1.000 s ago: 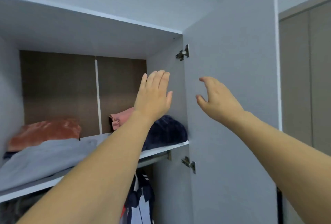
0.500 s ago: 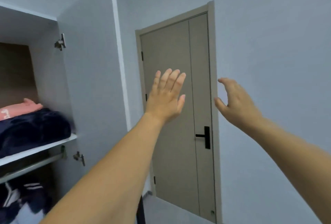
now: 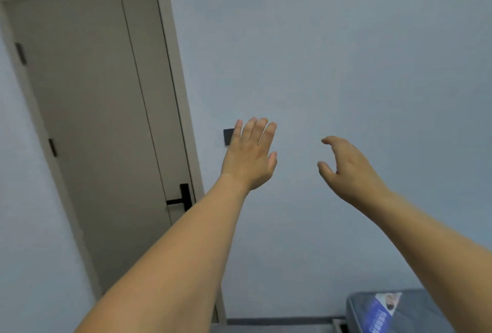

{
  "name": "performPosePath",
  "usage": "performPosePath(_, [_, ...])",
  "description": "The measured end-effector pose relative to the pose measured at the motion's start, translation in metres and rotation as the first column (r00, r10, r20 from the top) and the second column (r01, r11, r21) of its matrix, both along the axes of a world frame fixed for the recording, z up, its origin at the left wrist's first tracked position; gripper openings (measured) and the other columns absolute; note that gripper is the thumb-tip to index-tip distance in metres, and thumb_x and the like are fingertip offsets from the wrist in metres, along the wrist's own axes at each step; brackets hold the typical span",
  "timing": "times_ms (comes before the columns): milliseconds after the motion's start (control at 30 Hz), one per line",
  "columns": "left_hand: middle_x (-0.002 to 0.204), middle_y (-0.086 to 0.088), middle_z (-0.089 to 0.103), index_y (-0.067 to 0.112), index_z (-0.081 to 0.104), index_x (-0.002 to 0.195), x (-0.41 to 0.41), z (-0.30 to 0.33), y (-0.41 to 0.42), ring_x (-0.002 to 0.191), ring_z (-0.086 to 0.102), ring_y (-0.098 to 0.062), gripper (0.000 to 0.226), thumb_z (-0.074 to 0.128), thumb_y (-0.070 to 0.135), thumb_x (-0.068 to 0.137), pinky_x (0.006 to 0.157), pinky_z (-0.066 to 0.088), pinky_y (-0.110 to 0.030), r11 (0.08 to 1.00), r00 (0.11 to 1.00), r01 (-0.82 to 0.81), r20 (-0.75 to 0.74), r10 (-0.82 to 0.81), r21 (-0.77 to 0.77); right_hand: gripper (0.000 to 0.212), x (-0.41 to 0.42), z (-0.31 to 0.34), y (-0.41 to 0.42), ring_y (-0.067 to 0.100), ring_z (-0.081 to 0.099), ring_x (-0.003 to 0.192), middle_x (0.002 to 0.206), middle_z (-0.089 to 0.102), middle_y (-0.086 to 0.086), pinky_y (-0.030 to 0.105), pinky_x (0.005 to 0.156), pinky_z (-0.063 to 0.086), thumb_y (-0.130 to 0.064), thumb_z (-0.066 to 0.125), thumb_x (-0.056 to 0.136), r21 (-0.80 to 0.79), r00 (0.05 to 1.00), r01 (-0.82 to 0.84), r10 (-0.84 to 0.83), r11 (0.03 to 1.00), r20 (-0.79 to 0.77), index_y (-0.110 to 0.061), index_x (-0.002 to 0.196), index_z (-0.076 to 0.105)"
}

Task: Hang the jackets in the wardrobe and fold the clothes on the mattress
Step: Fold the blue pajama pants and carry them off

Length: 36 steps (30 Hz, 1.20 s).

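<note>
Both arms are being held out in mid-air here, in front of a plain pale blue wall (image 3: 346, 53), and nothing is being gripped or touched by either one. The left hand (image 3: 249, 157) is being held up flat, fingers straight and close together, back of the hand toward the camera. The right hand (image 3: 348, 170) is being kept loose, fingers gently curled with the thumb apart, and nothing is being pinched in it.

The mattress (image 3: 394, 308) is being shown only as a grey corner at the bottom right, well below both hands and nearer the right forearm, which is cutting across part of it. A blue and white label (image 3: 383, 311) is being seen on top of it, but the print is too blurred to be read. No folded clothes or jackets are being made out on the bit in view.

Off to the left, a closed beige door (image 3: 93, 119) with a black handle (image 3: 181, 198) is being partly cut off by the frame edge. A small dark wall plate (image 3: 227, 137) is being half covered by the left hand's little finger.
</note>
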State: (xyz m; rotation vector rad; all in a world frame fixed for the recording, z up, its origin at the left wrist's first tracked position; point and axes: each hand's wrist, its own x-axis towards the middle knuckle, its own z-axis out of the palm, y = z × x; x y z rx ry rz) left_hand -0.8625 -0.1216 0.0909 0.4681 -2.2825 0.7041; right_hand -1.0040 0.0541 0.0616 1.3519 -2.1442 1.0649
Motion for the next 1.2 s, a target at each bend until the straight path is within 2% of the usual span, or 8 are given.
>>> performPosePath(167, [0.15,-0.01,0.036,0.01,0.032,0.149,-0.127,-0.027,0.032,0.142,0.029,-0.032,0.063,0.047,0.037,0.094,0.121,0.014,-0.054,0.989,0.987,0.149,0.061,-0.15,0.01,0.052,-0.101,-0.033,0.048,0.024,0.041,0.135,0.146,0.045,0.006,0.034,0.111,0.03,-0.022,0.056,0.095,0.029,0.987,0.144,-0.146,0.989,0.075,-0.01,0.143,0.041])
performPosePath(333, [0.153,-0.009,0.032,0.012,0.027,0.152,-0.24,-0.064,0.071,0.144,0.024,-0.03,0.064,0.044,0.037,0.096,0.122,0.008,-0.052,0.972,0.965,0.216,0.131,-0.226,0.088,0.051,-0.205,-0.082,0.114,0.025,0.043,0.134,0.145,0.046,0.007,0.037,0.11,0.033,-0.022,0.056,0.095,0.075,0.948,0.273,-0.282,0.959,0.145,-0.009,0.142,0.041])
performPosePath(633, [0.155,-0.008,0.028,0.014,0.023,0.154,-0.453,-0.177,0.148,0.145,0.02,-0.029,0.064,0.042,0.035,0.097,0.122,0.006,-0.051,0.895,0.849,0.367,0.303,-0.433,0.252,0.051,-0.369,-0.216,0.224,0.033,0.046,0.129,0.141,0.049,0.018,0.04,0.108,0.034,-0.013,0.059,0.092,0.195,0.788,0.468,-0.507,0.862,0.35,-0.001,0.14,0.044])
performPosePath(767, [0.157,-0.007,0.023,0.015,0.02,0.154,-0.556,-0.267,0.194,0.146,0.017,-0.027,0.063,0.041,0.034,0.098,0.122,0.002,-0.049,0.826,0.757,0.408,0.362,-0.544,0.389,0.05,-0.437,-0.307,0.271,0.033,0.048,0.127,0.137,0.052,0.018,0.039,0.106,0.035,-0.013,0.059,0.092,0.255,0.685,0.561,-0.615,0.787,0.39,-0.001,0.138,0.046])
performPosePath(900, [0.161,-0.007,0.014,0.016,0.017,0.154,-0.644,-0.404,0.243,0.147,0.011,-0.026,0.063,0.042,0.032,0.098,0.122,0.0,-0.047,0.775,0.624,0.347,0.487,-0.611,0.529,0.049,-0.5,-0.427,0.313,0.033,0.049,0.123,0.135,0.053,0.016,0.039,0.102,0.037,-0.015,0.059,0.092,0.374,0.571,0.586,-0.694,0.719,0.44,-0.003,0.138,0.046])
performPosePath(1067, [0.163,-0.004,0.001,0.024,0.008,0.156,-0.717,-0.59,0.293,0.15,0.002,-0.024,0.069,0.043,0.032,0.096,0.121,0.005,-0.052,0.764,0.371,0.214,0.673,-0.64,0.609,0.049,-0.561,-0.592,0.366,0.034,0.053,0.119,0.135,0.052,0.015,0.039,0.1,0.037,-0.016,0.058,0.093,0.525,0.41,0.585,-0.784,0.618,0.466,-0.002,0.138,0.045])
performPosePath(1133, [0.163,-0.001,-0.006,0.03,0.006,0.155,-0.749,-0.648,0.31,0.15,-0.005,-0.023,0.071,0.046,0.031,0.096,0.12,0.007,-0.057,0.727,0.306,0.143,0.669,-0.677,0.671,0.053,-0.586,-0.658,0.388,0.036,0.055,0.115,0.132,0.053,0.014,0.044,0.097,0.042,-0.03,0.052,0.09,0.586,0.389,0.576,-0.821,0.571,0.417,-0.007,0.138,0.046])
performPosePath(1200, [0.162,0.001,-0.013,0.037,0.005,0.153,-0.788,-0.697,0.325,0.15,-0.011,-0.024,0.074,0.049,0.031,0.094,0.117,0.012,-0.063,0.682,0.301,0.064,0.637,-0.71,0.729,0.059,-0.614,-0.713,0.401,0.036,0.045,0.128,0.144,0.042,0.015,0.052,0.103,0.038,-0.049,0.039,0.091,0.669,0.349,0.548,-0.864,0.502,0.362,-0.024,0.145,0.037])
